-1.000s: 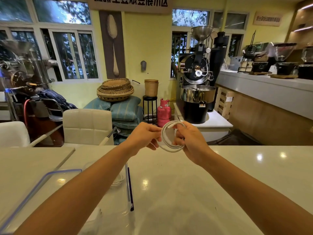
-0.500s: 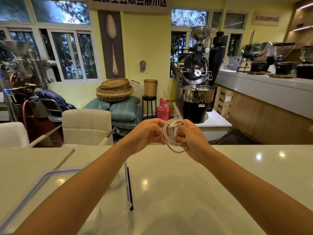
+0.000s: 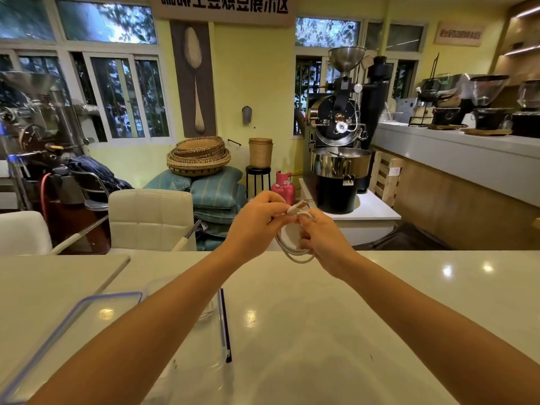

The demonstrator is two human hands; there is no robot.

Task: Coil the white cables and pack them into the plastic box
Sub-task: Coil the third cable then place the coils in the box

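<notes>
A coiled white cable [image 3: 295,252] hangs between both hands above the far edge of the white table [image 3: 321,317]. My left hand [image 3: 257,220] pinches the cable's plug end at the top of the coil. My right hand [image 3: 324,238] grips the loops from the right side, fingers curled round them. The clear plastic box [image 3: 210,325] stands on the table under my left forearm, which hides much of it. Its blue-rimmed lid [image 3: 87,311] lies flat to the left of it.
A white board [image 3: 58,276] lies on the table's left part. White chairs [image 3: 149,217] stand behind the table's far edge. Beyond are a coffee roaster [image 3: 339,159], a pink gas cylinder [image 3: 283,188] and a long counter [image 3: 455,153] on the right.
The coil has turned from facing me to hanging lower and edge-on. My left hand moved to the plug end at the top. Both hands stayed over the far table edge.
</notes>
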